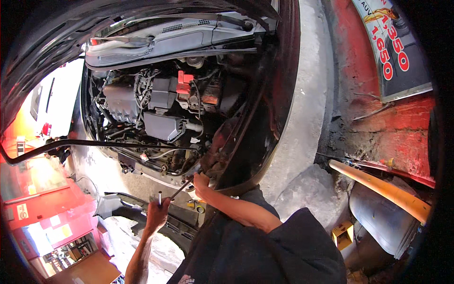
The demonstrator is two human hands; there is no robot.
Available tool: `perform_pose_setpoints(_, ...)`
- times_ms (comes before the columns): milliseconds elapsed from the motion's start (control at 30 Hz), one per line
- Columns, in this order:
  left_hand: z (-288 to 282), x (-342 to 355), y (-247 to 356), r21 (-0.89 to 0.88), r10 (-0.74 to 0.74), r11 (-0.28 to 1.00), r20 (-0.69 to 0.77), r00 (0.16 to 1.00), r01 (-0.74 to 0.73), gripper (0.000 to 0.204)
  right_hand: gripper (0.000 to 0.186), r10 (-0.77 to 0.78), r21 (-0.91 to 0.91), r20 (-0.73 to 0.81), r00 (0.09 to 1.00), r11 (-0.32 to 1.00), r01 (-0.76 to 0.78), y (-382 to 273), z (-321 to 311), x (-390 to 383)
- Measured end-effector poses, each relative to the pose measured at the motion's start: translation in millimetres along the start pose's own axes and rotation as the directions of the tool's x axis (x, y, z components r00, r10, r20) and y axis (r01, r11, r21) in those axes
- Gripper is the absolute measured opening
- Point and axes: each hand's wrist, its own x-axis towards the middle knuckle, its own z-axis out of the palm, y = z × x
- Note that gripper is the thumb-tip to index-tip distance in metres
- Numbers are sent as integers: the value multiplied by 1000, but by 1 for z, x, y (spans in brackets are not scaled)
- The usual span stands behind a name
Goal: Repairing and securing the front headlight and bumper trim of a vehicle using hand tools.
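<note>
In the lower middle, my left hand (157,213) is wrapped round the handle of a metal wrench (181,190), a short silver bar sticking up from the fist. The tool's dark shaft slants up to the front corner of an open engine bay (165,125), where my right hand (201,184) has its fingers closed round the far end, against the car's front edge. What the tool's tip meets is hidden. A black prop rod (80,142) crosses the bay beneath the raised hood (38,42). Below my hands lies a dark detached bumper (137,204).
A red wall (406,137) with a signboard (399,71) runs along the right, beside a yellow pole (378,188), a grey rounded object (378,217) and a yellow box (341,235). A white vehicle (61,94) stands at left. Red cabinets (33,210) are at lower left.
</note>
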Motion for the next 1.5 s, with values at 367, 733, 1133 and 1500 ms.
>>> perform_pose_setpoints(367, -9, 16, 24, 181, 15, 983, 40, 999, -22, 41, 8, 138, 217, 152, 979, 961, -170, 0, -8, 20)
perform_pose_setpoints(733, -4, 14, 65, 315, 91, 943, 72, 993, -109, 22, 14, 178, 138, 203, 963, 968, -208, 10, -8, 40)
perform_pose_setpoints(1133, -19, 21, 67, 828, 443, 241, 370, 817, -506, 20, 16, 339, 335, 249, 907, 848, -409, -29, -15, -35)
perform_pose_setpoints(1500, -71, -25, 97, 429, 555, 738, 54, 830, -521, 105, 12, 341, 383, 477, 810, 749, -541, -48, -21, -59)
